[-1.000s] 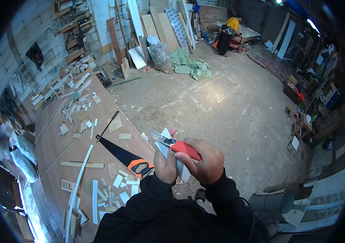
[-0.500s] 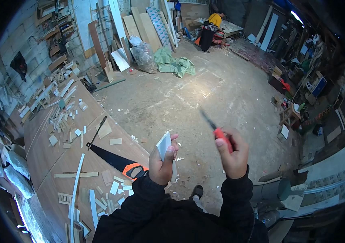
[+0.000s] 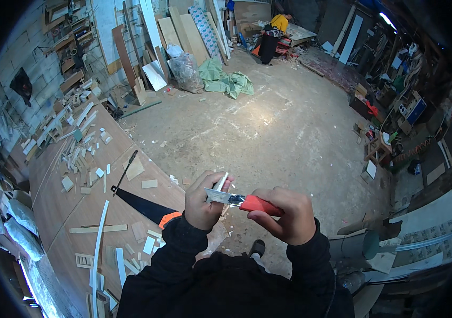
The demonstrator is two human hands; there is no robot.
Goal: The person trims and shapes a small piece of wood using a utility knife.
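Note:
In the middle, my left hand (image 3: 198, 200) grips a small flat white piece of wood (image 3: 222, 180), its narrow edge turned up. My right hand (image 3: 291, 216) is wrapped round the red handle of a knife (image 3: 259, 205). The wide metal blade points left and lies across the near end of the wood piece, close to my left fingers. Whether the blade touches the wood or passes just in front of it, I cannot tell. Both hands are above the floor, to the right of the workbench.
On the wooden workbench (image 3: 122, 153) at left lie a handsaw (image 3: 144, 205) with an orange handle, long thin strips and several offcuts. Farther off are a green sheet (image 3: 225, 79), leaning boards (image 3: 191, 40) and a person in yellow (image 3: 279, 23). A grey cylinder (image 3: 353, 246) stands right.
My right hand has swung the knife left and down, bringing its blade from pointing up and away to the wood piece. My left hand has turned the piece edge-up.

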